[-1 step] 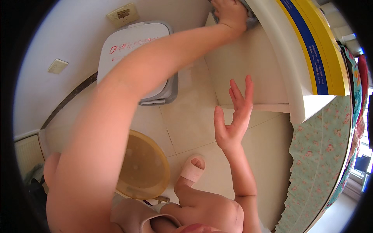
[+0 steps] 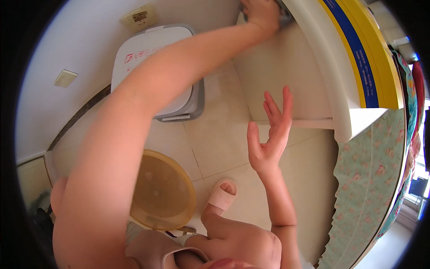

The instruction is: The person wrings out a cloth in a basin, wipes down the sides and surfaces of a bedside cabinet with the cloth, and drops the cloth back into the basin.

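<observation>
My left arm stretches up across the view to the far top, where my left hand (image 2: 261, 17) is closed on a grey cloth (image 2: 285, 16). Only a small part of the cloth shows beside the hand, and the top edge of the view cuts off some of my fingers. Both hand and cloth are against the pale side panel (image 2: 286, 74) of a white piece of furniture. Lower down, my right hand (image 2: 271, 139) is raised in front of the same panel's lower edge, palm partly turned up, its fingers spread and holding nothing.
A lidded white-and-grey bin (image 2: 150, 45) stands by the wall under a socket (image 2: 139, 17). Nearer lies a round yellowish stool top (image 2: 163, 190), next to my slippered foot (image 2: 224, 193). A yellow-and-blue box (image 2: 385, 67) sits on the furniture above a floral cloth (image 2: 371, 175) at right.
My left hand has shifted slightly to the left along the panel, its forearm moving with it. My right hand stays almost where it was.
</observation>
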Motion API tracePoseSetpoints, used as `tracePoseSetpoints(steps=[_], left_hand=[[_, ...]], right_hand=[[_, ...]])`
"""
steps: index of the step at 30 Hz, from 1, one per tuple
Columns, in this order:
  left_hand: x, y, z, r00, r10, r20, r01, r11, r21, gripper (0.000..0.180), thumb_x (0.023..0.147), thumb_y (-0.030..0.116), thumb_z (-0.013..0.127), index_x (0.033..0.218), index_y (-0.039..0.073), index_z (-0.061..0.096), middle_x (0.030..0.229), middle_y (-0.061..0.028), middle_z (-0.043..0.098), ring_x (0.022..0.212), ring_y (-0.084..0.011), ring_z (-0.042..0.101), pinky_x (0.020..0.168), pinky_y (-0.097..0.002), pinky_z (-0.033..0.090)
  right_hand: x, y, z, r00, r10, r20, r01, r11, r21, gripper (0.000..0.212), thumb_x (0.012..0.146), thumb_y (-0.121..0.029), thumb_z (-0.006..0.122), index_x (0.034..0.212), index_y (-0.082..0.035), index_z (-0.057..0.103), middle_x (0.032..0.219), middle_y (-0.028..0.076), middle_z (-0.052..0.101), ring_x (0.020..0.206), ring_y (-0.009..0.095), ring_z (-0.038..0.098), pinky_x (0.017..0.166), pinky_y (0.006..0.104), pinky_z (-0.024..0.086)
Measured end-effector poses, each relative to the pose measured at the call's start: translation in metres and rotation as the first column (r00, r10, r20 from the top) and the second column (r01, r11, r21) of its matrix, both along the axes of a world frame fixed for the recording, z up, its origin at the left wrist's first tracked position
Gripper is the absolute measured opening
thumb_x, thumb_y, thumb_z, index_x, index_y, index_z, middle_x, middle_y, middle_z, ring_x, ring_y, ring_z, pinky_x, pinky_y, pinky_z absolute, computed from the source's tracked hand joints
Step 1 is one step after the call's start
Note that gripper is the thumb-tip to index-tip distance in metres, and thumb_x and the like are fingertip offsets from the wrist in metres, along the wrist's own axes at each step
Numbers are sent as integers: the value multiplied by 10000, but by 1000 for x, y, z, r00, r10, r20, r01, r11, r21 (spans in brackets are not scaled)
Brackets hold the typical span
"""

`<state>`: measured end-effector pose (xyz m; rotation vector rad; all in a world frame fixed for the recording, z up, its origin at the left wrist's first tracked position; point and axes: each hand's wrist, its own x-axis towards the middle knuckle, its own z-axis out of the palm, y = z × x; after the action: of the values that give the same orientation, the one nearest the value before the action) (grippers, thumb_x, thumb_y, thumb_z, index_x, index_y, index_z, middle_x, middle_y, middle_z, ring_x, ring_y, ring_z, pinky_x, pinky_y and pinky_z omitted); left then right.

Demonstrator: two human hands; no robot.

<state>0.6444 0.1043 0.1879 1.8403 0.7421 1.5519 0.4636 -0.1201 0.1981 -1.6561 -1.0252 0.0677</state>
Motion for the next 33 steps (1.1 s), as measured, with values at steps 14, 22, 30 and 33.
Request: tracePoseSetpoints(steps=[14, 22, 30, 33], left_hand=[[0, 7, 3, 970, -207, 129, 239, 910, -338, 516, 900, 202, 374, 1364, -2, 278, 1387, -258, 240, 1266, -434, 251, 1016, -543, 232], [-74, -115, 0, 907, -363, -214, 365, 930, -31, 662, 824, 99, 434, 1410, -42, 159, 1422, -331, 50, 1269, -527, 137, 1033, -623, 130], [-111, -152, 11, 857, -473, -205, 477, 878, -31, 702, 827, 162, 433, 1422, -33, 115, 1438, -339, -27, 1288, -540, 74, 1076, -552, 114], [-72, -118, 13, 941, -306, -143, 286, 947, -146, 621, 868, 241, 424, 1387, -32, 222, 1437, -293, 81, 1287, -454, 156, 1061, -511, 162]], right_hand=[[-7, -22, 9, 998, -28, -55, 28, 1000, -12, 753, 778, 69, 546, 1424, 3, 165, 1426, 247, 276, 1104, 359, 548, 870, 423, 492], [-16, -30, 2, 960, -152, -234, 155, 988, -2, 611, 800, 93, 495, 1357, 14, 257, 1332, 216, 391, 1031, 296, 584, 861, 385, 496], [-15, -38, -22, 958, -285, -6, 279, 933, 226, 437, 806, 112, 435, 1227, 31, 353, 1201, 191, 431, 979, 270, 562, 848, 367, 492], [-6, -26, -17, 973, -219, 70, 201, 957, 208, 575, 782, 106, 449, 1338, 35, 318, 1358, 239, 344, 1123, 341, 520, 888, 401, 480]])
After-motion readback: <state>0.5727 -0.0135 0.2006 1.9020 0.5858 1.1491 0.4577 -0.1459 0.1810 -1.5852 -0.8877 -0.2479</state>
